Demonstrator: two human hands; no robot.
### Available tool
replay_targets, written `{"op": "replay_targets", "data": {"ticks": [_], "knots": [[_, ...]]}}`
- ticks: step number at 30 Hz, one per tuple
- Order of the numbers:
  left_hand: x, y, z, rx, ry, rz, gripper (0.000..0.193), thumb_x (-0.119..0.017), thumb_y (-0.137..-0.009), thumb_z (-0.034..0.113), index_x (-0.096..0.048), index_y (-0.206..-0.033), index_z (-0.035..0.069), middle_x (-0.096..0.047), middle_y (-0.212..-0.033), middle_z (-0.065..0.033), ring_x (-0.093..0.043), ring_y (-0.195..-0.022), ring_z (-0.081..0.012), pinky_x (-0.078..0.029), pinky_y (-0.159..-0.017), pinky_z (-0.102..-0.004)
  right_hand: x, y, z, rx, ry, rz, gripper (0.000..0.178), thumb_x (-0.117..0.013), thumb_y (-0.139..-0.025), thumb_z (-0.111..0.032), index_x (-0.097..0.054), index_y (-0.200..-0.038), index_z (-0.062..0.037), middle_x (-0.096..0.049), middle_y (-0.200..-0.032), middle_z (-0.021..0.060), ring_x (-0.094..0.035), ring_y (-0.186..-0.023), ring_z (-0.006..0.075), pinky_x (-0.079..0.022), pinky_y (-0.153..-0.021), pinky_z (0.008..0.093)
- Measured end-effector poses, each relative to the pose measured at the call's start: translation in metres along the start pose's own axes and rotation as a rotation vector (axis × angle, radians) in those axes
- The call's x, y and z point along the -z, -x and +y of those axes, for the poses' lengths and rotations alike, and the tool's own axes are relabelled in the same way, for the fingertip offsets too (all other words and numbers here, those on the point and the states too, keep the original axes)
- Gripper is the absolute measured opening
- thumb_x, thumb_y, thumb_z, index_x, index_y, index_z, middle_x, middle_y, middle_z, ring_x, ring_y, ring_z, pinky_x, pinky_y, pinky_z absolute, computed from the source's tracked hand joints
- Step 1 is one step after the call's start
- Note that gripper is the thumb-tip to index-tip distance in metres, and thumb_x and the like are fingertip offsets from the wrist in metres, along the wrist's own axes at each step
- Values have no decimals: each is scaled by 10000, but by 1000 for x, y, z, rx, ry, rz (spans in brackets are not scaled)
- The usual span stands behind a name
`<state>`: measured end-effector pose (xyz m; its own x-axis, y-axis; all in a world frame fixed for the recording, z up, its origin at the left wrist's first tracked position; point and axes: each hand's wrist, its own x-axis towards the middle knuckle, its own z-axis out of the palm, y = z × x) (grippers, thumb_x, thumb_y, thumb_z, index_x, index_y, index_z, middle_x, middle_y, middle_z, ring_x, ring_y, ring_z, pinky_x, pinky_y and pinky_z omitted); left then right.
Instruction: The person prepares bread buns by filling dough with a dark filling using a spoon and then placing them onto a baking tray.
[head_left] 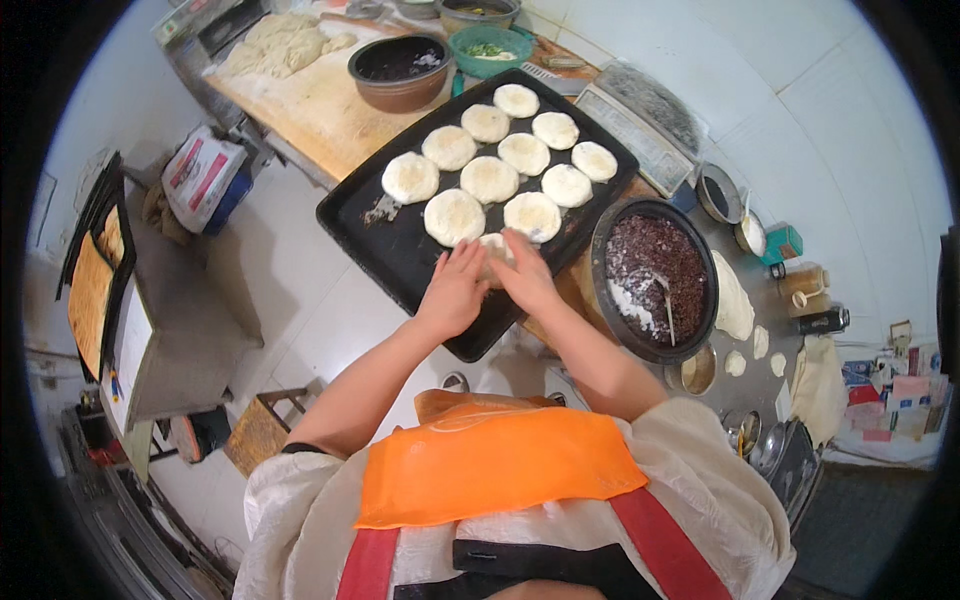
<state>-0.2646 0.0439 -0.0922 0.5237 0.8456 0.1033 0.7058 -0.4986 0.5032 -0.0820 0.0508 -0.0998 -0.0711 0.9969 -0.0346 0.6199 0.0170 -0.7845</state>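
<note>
Both of my hands are around one pale dough round (494, 250) at the near side of a black baking tray (372, 240). My left hand (452, 290) cups its left edge, fingers stretched forward and close together. On the opposite edge lies my right hand (526, 272), with fingers and thumb curved about it. Much of this round is hidden under my fingers. Several other flat dough rounds (489, 180) lie in rows on the tray beyond, just apart from one another. A large dark bowl (604, 280) of crumbly dark-red filling (655, 248), with a spoon (668, 305) in it, stands right of the tray.
A floured wooden board (290, 110) holds a dough mass (285, 45), a brown bowl (400, 92) and a green bowl (490, 50). Dough pieces (735, 362) lie on the right-hand counter. A wooden stool (262, 435) and grey cabinet (190, 320) stand at left.
</note>
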Motion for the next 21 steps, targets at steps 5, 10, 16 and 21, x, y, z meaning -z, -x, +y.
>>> {"op": "replay_targets", "data": {"ticks": [5, 10, 16, 21], "knots": [[-29, -50, -2, -389, -277, -121, 686, -476, -958, 454, -318, -1479, 36, -259, -1566, -128, -179, -1468, -291, -146, -1179, -482, 57, 82, -40, 227, -147, 385, 522, -650, -847, -43, -495, -1337, 47, -477, -1417, 218, -439, -1344, 299, -350, -1087, 367], [-36, -57, 2, -410, -356, -209, 738, -486, -940, 513, -288, -1500, 75, -205, -1587, -116, -127, -1479, -313, -126, -1172, -533, 61, 143, -36, 37, -156, 377, 381, -637, -853, -23, -597, -1226, 45, -588, -1298, 209, -558, -1237, 300, -431, -1021, 353], [-15, -70, 3, -266, -30, -281, 622, -466, -970, 388, -309, -1491, 87, -217, -1584, -105, -126, -1480, -312, -109, -1168, -551, 59, 169, -16, -2, -208, 383, 300, -635, -855, -31, -636, -1145, 46, -631, -1230, 199, -616, -1151, 298, -487, -952, 348], [-19, -39, 8, -468, -302, -326, 615, -519, -952, 274, -295, -1494, 89, -226, -1583, -76, -146, -1477, -304, -109, -1164, -567, 77, 186, -4, -26, -189, 452, 249, -646, -834, -10, -663, -1081, 20, -666, -1154, 180, -656, -1048, 312, -535, -846, 345]]}}
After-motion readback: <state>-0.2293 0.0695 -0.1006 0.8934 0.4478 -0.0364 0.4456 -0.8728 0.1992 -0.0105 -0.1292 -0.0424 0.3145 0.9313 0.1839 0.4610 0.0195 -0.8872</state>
